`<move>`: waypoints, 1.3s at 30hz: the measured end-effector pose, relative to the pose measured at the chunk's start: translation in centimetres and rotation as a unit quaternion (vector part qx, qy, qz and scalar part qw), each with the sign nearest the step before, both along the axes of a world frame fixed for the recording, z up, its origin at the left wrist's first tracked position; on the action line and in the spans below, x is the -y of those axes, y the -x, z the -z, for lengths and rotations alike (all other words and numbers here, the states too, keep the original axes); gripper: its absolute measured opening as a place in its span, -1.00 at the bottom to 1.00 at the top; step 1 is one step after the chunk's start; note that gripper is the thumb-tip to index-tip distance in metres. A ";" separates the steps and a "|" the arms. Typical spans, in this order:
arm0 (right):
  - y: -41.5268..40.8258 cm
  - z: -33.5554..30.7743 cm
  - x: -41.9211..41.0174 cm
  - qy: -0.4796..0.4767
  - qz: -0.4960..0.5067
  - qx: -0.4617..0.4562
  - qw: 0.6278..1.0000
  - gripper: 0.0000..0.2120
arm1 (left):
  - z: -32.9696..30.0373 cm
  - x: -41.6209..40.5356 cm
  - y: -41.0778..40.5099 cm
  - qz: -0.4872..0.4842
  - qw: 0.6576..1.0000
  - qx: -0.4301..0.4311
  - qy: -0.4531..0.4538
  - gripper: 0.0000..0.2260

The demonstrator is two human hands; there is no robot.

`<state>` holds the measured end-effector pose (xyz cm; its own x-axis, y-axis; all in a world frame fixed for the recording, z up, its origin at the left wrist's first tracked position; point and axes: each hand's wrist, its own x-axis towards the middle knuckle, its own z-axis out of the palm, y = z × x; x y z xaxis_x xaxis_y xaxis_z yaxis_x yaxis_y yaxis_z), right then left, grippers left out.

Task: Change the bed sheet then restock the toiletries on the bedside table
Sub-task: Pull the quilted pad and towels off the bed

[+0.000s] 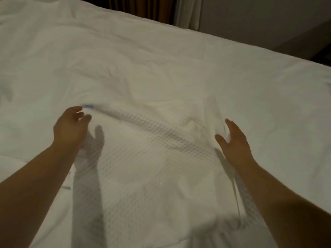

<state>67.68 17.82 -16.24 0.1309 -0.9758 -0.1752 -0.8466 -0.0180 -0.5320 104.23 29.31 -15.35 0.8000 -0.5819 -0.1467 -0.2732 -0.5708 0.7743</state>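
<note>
A white bed sheet point(161, 65) covers the bed, lying rumpled with soft creases. In the middle, in front of me, lies a white waffle-textured cloth point(152, 149) with a small blue tag point(88, 105) at its far left corner. My left hand point(71, 126) hovers just by that corner, fingers loosely curled, holding nothing that I can see. My right hand point(234, 140) is spread with straight fingers, and its fingertips touch the raised fold at the right edge of the textured cloth. Both forearms reach in from the bottom of the view.
The bed's far edge point(250, 44) runs diagonally across the top right. Beyond it are a brown curtain point(143, 8), a pale curtain point(188, 11) and a dim grey wall point(259, 18). A dark floor corner point(322, 56) shows at the far right.
</note>
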 end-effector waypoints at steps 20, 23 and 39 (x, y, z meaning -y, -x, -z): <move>8.1 1.8 -17.0 -0.236 0.399 0.226 0.857 -0.58 | 4.7 -18.8 14.5 -0.243 0.944 -0.108 -0.194 -0.34; 7.8 1.2 -17.2 -0.334 0.413 0.468 0.706 -0.71 | 4.9 -19.8 14.8 -0.313 0.912 -0.237 -0.116 -0.43; 7.0 -15.4 0.9 -0.002 0.271 0.649 0.711 -0.71 | -13.4 -1.9 13.6 -0.158 0.903 -0.296 0.268 -0.51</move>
